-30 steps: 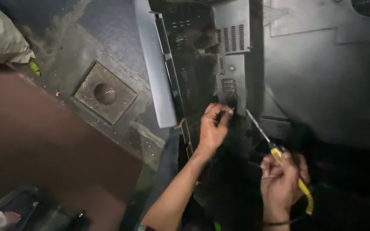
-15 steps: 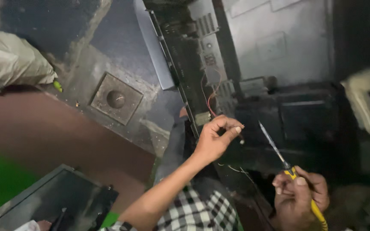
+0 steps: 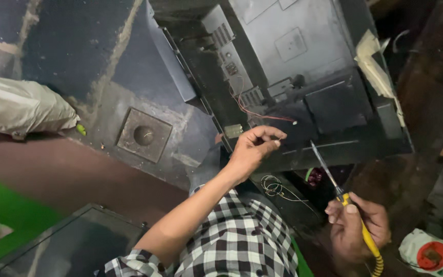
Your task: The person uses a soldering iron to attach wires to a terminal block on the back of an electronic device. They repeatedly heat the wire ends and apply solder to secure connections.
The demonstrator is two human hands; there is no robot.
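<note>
Yellow-handled soldering iron [image 3: 352, 218] gripped in my right hand [image 3: 357, 228], tip raised toward dark open chassis [image 3: 303, 77]. My left hand [image 3: 252, 149] fingers pinch thin wire end against chassis edge, near red wire [image 3: 262, 114].

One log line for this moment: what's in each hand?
left hand: pinching thin wire at open device back | right hand: holding yellow-handled soldering iron, tip raised, not touching

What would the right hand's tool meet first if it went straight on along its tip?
Probably the dark back panel of the device: the soldering iron in the right hand points there, though depth is unclear.
</note>
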